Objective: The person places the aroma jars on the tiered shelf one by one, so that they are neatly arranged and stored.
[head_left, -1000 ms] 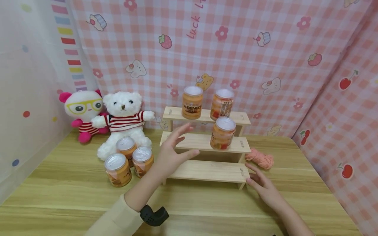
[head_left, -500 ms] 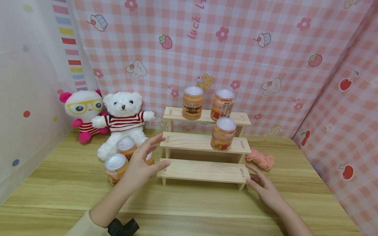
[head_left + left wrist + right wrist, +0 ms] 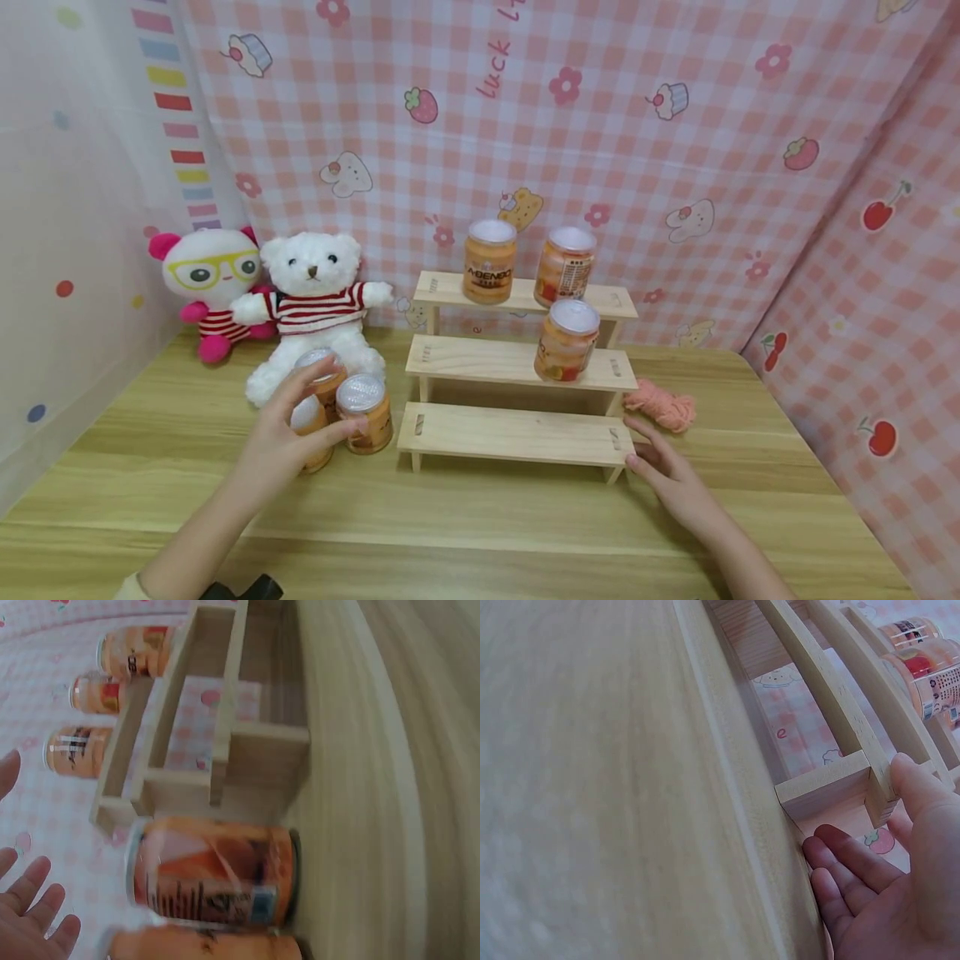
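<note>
My left hand (image 3: 288, 433) hovers at three orange fruit cans with silvery lids, its thumb and fingers spread apart. The front can (image 3: 307, 429) is partly behind this hand; another can (image 3: 365, 417) stands just right of it, and the rear can (image 3: 326, 383) is partly covered by the fingers. In the left wrist view the hand (image 3: 34, 907) stands apart from the nearest can (image 3: 214, 874). My right hand (image 3: 671, 475) touches the right end of the lowest step of a wooden three-step shelf (image 3: 517, 433), thumb at the front corner, other fingers loosely extended.
Two cans (image 3: 489, 262) stand on the top step and one can (image 3: 567, 342) on the middle step. A white teddy bear (image 3: 318, 308) and a pink-eared plush toy (image 3: 217, 283) sit behind the left cans. Pink yarn (image 3: 660, 406) lies right of the shelf.
My left hand has moved left and down, from in front of the shelf to the three cans on the table. The right hand stays at the shelf's end.
</note>
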Action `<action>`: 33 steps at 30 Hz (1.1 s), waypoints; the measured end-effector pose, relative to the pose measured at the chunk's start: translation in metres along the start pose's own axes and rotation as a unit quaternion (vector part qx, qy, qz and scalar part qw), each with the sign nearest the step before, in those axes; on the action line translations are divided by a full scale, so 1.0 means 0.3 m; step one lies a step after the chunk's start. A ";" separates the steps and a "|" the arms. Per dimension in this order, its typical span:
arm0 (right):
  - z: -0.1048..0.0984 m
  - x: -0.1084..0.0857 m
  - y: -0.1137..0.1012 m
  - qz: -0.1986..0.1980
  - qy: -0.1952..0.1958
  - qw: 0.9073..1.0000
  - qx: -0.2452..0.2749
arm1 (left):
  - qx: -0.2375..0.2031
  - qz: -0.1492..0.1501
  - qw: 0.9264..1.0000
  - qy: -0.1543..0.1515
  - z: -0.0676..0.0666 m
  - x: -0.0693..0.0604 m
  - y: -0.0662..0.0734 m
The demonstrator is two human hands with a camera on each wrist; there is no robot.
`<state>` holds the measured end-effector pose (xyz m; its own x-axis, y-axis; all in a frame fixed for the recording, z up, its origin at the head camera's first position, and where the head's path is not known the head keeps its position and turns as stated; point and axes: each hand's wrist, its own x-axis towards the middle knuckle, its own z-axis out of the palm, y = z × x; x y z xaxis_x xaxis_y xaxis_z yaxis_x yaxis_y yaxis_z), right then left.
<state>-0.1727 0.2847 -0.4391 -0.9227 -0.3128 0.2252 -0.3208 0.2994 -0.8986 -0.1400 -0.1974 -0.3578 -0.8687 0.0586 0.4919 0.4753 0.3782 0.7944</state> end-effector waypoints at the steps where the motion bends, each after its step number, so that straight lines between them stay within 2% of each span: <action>1: 0.000 0.000 0.001 -0.001 0.000 1.000 0.000 | 0.006 0.006 1.000 0.003 -0.012 -0.004 -0.011; 6: -0.001 -0.002 0.002 0.001 0.000 1.000 -0.001 | 0.039 0.031 0.998 0.026 -0.064 -0.027 -0.073; 14: 0.003 -0.002 -0.004 -0.002 0.004 1.000 0.000 | 0.076 0.019 0.996 0.041 -0.118 -0.053 -0.143; 20: 0.008 -0.004 -0.014 -0.004 0.004 1.000 0.001 | 0.071 0.008 0.997 0.036 -0.131 -0.066 -0.189; 26: 0.011 -0.004 -0.016 -0.015 0.003 1.000 0.005 | 0.038 -0.016 0.999 0.031 -0.134 -0.079 -0.220; 33: 0.011 -0.003 -0.019 -0.019 0.004 1.000 0.008 | 0.028 -0.080 0.996 0.010 -0.135 -0.092 -0.221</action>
<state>-0.1695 0.2803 -0.4355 -0.9112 -0.3175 0.2624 -0.3529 0.2736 -0.8948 -0.1419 -0.2615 -0.4098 -0.9294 -0.0243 0.3682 0.3225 0.4315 0.8425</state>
